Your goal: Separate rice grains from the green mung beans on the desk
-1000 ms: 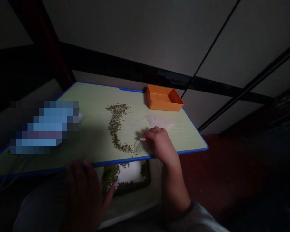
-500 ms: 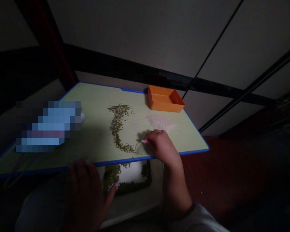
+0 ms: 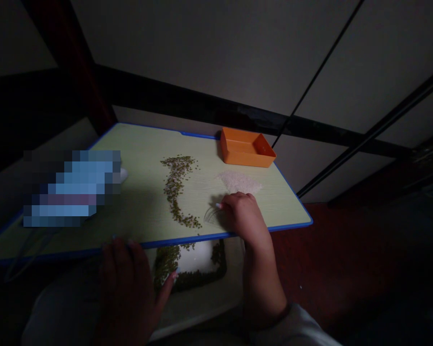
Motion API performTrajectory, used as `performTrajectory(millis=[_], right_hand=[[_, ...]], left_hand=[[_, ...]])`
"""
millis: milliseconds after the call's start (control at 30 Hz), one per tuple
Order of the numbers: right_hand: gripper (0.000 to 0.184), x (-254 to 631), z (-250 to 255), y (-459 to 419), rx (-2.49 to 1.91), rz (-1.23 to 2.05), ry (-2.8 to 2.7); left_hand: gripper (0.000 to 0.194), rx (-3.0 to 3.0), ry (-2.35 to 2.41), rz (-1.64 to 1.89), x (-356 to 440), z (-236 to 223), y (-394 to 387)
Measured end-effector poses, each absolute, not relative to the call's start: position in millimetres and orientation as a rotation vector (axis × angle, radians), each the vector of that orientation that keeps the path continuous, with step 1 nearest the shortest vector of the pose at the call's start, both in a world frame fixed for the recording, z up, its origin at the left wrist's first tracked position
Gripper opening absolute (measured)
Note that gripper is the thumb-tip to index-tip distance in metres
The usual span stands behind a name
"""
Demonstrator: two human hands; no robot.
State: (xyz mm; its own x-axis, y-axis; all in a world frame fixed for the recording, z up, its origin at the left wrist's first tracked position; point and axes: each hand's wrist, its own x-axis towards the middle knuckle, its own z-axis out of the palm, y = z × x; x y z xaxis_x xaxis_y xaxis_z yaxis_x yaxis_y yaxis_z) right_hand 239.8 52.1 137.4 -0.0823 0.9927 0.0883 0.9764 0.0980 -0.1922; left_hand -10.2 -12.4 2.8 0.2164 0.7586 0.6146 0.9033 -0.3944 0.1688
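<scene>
My right hand [image 3: 247, 214] is closed in a pinch on a see-through, curved piece with fine lines, like a protractor [image 3: 212, 215]. Its edge appears to be at the yellow board [image 3: 140, 192], between two piles of grain. A curved strip of small green grains mixed with pale ones [image 3: 175, 187] lies to its left. Just beyond my fingers is a heap of white grains [image 3: 238, 181], which look like rice. My left hand [image 3: 130, 283], in shadow, has its fingers stretched at the board's front edge and the thumb apart, holding nothing.
An orange open box [image 3: 248, 153] stands at the board's back right. Below the front edge is a pale container [image 3: 198, 257] with green grains around its inside. A blurred-out blue object [image 3: 82, 185] lies on the left, with a thin loop [image 3: 32, 257] hanging from the board.
My right hand has drawn slightly right with the protractor-like piece, away from the lower end of the green strip. My left hand has stayed in place.
</scene>
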Motion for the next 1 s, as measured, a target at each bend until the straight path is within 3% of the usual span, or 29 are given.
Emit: performTrajectory(millis=[1000], right_hand=[[0.019,237.3,130.8,55.1,-1.737,0.273,-2.241]], left_hand=[[0.101,-2.254,-1.588,-0.938,-10.1,2.8,-11.4]])
